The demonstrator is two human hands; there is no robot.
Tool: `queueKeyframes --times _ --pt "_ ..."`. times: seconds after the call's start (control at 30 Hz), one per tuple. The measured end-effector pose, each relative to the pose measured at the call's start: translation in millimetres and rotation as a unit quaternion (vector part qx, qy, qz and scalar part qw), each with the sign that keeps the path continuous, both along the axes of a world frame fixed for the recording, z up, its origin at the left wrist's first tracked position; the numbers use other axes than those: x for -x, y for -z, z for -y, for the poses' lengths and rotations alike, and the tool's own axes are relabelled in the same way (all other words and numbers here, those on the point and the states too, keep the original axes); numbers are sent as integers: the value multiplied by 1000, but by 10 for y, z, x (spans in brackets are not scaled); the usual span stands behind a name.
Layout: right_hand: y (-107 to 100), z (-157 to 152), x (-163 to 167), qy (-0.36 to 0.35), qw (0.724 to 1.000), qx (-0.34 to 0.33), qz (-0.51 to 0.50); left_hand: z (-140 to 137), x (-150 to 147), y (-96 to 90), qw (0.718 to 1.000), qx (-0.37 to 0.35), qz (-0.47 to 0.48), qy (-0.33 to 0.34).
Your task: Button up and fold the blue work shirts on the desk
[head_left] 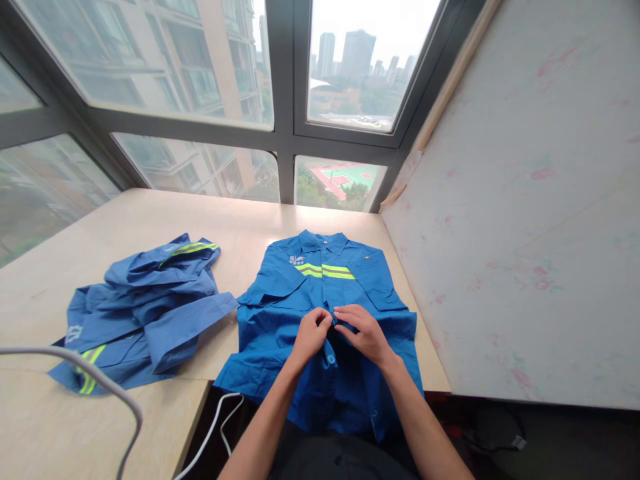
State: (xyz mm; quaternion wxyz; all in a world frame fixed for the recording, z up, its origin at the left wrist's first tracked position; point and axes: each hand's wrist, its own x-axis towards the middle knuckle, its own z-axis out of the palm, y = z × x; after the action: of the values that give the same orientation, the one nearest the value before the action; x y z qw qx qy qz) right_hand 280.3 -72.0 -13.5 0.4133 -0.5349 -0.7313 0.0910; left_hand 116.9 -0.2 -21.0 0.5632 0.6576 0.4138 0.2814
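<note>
A blue work jacket [280, 333] with a yellow-green reflective stripe across its chest lies spread on the wooden surface, collar toward the window. Its lower part hangs over the front edge. At the front placket, my left hand [314, 328] pinches the cloth between thumb and fingers. Close by on the right, my right hand [364, 330] has its fingers curved around the other side of the placket, thumb and fingertips at the fabric. Just below the hands a button [331, 359] shows on the placket. Whatever sits between the fingertips is too small to make out.
Left of the jacket lies a crumpled second blue garment [150, 313] with reflective stripes. A grey cable [100, 373] arches over the left front, and a white cord [213, 420] hangs below the edge. Windows [285, 147] stand behind; a floral-papered wall [525, 200] bounds the right.
</note>
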Motion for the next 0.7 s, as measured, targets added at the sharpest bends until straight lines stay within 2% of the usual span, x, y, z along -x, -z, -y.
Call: queueKeyframes --times 0.13,0.37,0.57,0.7 --pt "22 -15 -52 8 999 -20 30 23 -4 -24 1000 -16 -24 3" --pt "-26 -15 -66 6 998 2 57 4 5 -66 998 -25 -48 38" --pt "60 -77 9 54 998 30 -2 72 -23 -131 995 1 -1 95" --pt "34 -76 -5 124 987 53 -90 83 40 -87 998 5 15 60"
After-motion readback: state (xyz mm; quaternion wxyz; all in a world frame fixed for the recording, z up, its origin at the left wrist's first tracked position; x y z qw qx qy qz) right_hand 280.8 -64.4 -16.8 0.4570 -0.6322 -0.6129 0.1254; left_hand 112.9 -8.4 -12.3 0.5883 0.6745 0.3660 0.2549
